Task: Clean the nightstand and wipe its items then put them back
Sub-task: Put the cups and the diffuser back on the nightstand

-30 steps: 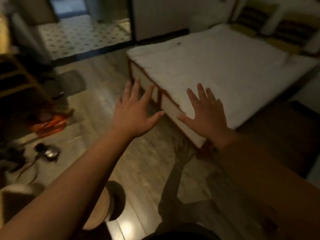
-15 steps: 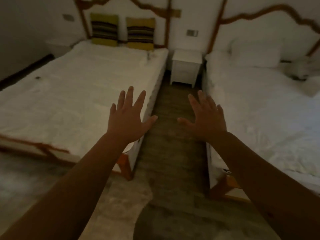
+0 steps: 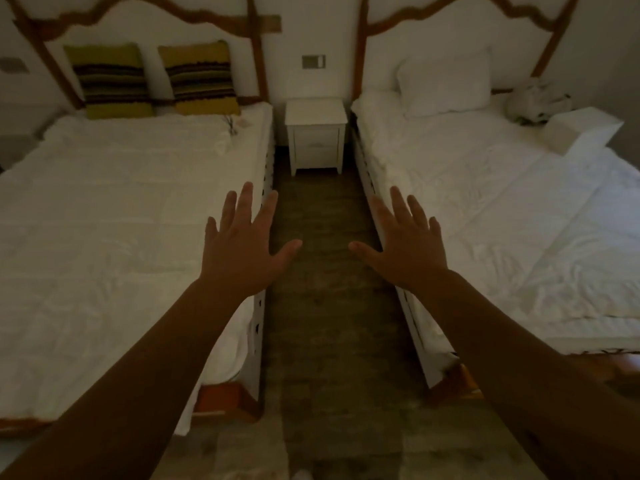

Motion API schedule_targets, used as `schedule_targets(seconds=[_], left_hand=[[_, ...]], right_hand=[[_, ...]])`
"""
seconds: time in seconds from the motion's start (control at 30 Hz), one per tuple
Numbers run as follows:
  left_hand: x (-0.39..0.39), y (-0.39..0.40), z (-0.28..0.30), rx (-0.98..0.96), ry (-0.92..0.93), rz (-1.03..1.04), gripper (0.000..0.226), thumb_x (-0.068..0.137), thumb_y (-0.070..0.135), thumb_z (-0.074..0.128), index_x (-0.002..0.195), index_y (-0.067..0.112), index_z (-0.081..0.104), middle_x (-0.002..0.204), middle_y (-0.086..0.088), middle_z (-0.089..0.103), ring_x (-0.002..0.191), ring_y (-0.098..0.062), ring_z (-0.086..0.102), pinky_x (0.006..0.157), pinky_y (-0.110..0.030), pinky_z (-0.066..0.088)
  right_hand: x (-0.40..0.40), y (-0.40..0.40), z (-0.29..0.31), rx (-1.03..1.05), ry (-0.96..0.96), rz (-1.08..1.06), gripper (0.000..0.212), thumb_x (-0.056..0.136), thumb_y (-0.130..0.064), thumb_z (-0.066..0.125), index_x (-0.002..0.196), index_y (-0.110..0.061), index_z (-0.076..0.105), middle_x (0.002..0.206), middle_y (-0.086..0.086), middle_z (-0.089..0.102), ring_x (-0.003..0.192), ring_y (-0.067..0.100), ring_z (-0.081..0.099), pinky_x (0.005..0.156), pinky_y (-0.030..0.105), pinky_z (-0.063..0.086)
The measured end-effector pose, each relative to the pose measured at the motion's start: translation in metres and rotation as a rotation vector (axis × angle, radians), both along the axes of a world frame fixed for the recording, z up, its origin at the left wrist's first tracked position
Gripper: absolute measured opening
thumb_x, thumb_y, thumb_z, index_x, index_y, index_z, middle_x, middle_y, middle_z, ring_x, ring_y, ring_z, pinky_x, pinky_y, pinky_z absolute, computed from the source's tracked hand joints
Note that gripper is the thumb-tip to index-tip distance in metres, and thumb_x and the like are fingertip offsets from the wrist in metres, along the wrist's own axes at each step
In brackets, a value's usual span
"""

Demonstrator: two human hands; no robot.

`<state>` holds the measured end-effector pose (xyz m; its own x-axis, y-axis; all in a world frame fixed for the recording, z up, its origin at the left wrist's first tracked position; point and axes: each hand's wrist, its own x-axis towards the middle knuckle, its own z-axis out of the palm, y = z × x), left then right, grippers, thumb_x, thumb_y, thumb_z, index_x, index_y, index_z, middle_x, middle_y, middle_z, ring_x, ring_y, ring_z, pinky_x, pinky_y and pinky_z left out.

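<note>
Left bed (image 3: 121, 220): white bedding, fills the frame from 7 to 10 o'clock, wooden headboard behind it.
Right bed (image 3: 502, 220): white, rumpled sheets, runs from 2 to 4 o'clock.
Floor (image 3: 322, 306): dark wood aisle between the two beds, from 6 o'clock up toward 12.
Nightstand (image 3: 316, 135): white, drawer fronts facing the camera, at 12 o'clock at the far end of the aisle, against the wall between the headboards; its top looks bare, well apart from both hands.
Striped cushions (image 3: 109, 81): two, upright against the left headboard at 11 o'clock.
White pillow (image 3: 445, 83): leaning at the right headboard, 1 o'clock.
Left hand (image 3: 242, 251): palm down, fingers spread wide, holding nothing, over the left bed's inner edge.
Right hand (image 3: 408, 247): palm down, fingers splayed, empty, over the right bed's inner edge.
Wall plate (image 3: 313, 61): small, above the nightstand.
</note>
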<state>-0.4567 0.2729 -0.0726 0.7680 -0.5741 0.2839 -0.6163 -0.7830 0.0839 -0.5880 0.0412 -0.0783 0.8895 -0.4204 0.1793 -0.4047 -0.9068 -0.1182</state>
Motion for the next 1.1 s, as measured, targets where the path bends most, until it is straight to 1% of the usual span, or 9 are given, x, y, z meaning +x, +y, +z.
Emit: schedule_targets(seconds=[0.17, 0.33, 0.43, 0.57, 0.7, 0.83, 0.97, 1.1], left_hand=[[0.071, -0.022, 0.007, -0.01, -0.008, -0.038, 0.09, 0.073, 0.085, 0.005, 0.148, 0.034, -0.001, 0.159, -0.006, -0.002, 0.145, -0.031, 0.001, 0.108, -0.06, 0.017], [0.138, -0.065, -0.003, 0.021, 0.013, -0.059, 0.084, 0.078, 0.079, 0.009, 0.148, 0.032, 0.012, 0.159, -0.004, 0.002, 0.145, -0.028, 0.0, 0.11, -0.06, 0.015], [0.184, -0.102, -0.013, 0.02, 0.027, -0.046, 0.083, 0.079, 0.078, 0.012, 0.148, 0.032, 0.01, 0.159, -0.004, 0.002, 0.145, -0.028, -0.001, 0.111, -0.058, 0.013], [0.247, -0.15, -0.021, 0.024, 0.06, -0.002, 0.087, 0.077, 0.079, 0.01, 0.148, 0.03, 0.009, 0.159, -0.004, 0.001, 0.145, -0.028, -0.001, 0.111, -0.058, 0.012], [0.319, -0.208, -0.016, 0.027, 0.099, 0.033, 0.089, 0.074, 0.079, 0.009, 0.149, 0.03, 0.008, 0.159, -0.005, 0.001, 0.145, -0.028, -0.001, 0.112, -0.057, 0.012], [0.385, -0.255, -0.009, 0.01, 0.115, 0.041, 0.089, 0.075, 0.079, 0.012, 0.148, 0.029, 0.008, 0.159, -0.006, 0.004, 0.145, -0.028, 0.001, 0.111, -0.057, 0.015], [0.449, -0.292, -0.016, 0.007, 0.115, 0.022, 0.088, 0.075, 0.078, 0.014, 0.148, 0.03, 0.007, 0.159, -0.005, 0.003, 0.145, -0.028, 0.001, 0.111, -0.057, 0.014], [0.546, -0.336, -0.032, 0.0, 0.126, 0.003, 0.086, 0.077, 0.076, 0.019, 0.148, 0.029, 0.006, 0.159, -0.006, 0.002, 0.145, -0.028, -0.001, 0.112, -0.057, 0.013]], right_hand=[[0.065, -0.016, 0.001, 0.014, -0.015, -0.031, 0.094, 0.073, -0.088, 0.02, 0.148, -0.036, -0.005, 0.16, 0.003, -0.006, 0.146, 0.03, 0.0, 0.111, 0.061, 0.015], [0.131, -0.05, -0.011, 0.041, -0.015, -0.031, 0.093, 0.074, -0.086, 0.022, 0.147, -0.036, -0.005, 0.16, 0.002, -0.006, 0.146, 0.029, 0.0, 0.112, 0.059, 0.016], [0.18, -0.086, -0.021, 0.071, -0.008, -0.007, 0.092, 0.074, -0.085, 0.025, 0.147, -0.037, -0.005, 0.16, 0.001, -0.005, 0.146, 0.028, 0.001, 0.112, 0.057, 0.018], [0.25, -0.141, -0.033, 0.084, 0.033, 0.041, 0.092, 0.076, -0.082, 0.031, 0.147, -0.036, -0.006, 0.16, 0.001, -0.005, 0.146, 0.027, 0.001, 0.114, 0.053, 0.018], [0.329, -0.2, -0.03, 0.114, 0.05, 0.087, 0.091, 0.078, -0.08, 0.034, 0.148, -0.036, -0.005, 0.16, 0.001, -0.003, 0.146, 0.026, 0.001, 0.115, 0.051, 0.017], [0.403, -0.245, -0.022, 0.125, 0.072, 0.108, 0.09, 0.079, -0.079, 0.036, 0.147, -0.036, -0.004, 0.16, 0.001, -0.003, 0.146, 0.026, 0.001, 0.114, 0.053, 0.018], [0.474, -0.281, -0.024, 0.106, 0.08, 0.13, 0.09, 0.078, -0.079, 0.034, 0.147, -0.036, -0.004, 0.16, 0.0, -0.003, 0.146, 0.026, 0.002, 0.114, 0.053, 0.019], [0.57, -0.321, -0.036, 0.087, 0.098, 0.106, 0.09, 0.08, -0.078, 0.036, 0.148, -0.033, 0.0, 0.16, 0.002, -0.001, 0.146, 0.027, 0.004, 0.114, 0.052, 0.02]])
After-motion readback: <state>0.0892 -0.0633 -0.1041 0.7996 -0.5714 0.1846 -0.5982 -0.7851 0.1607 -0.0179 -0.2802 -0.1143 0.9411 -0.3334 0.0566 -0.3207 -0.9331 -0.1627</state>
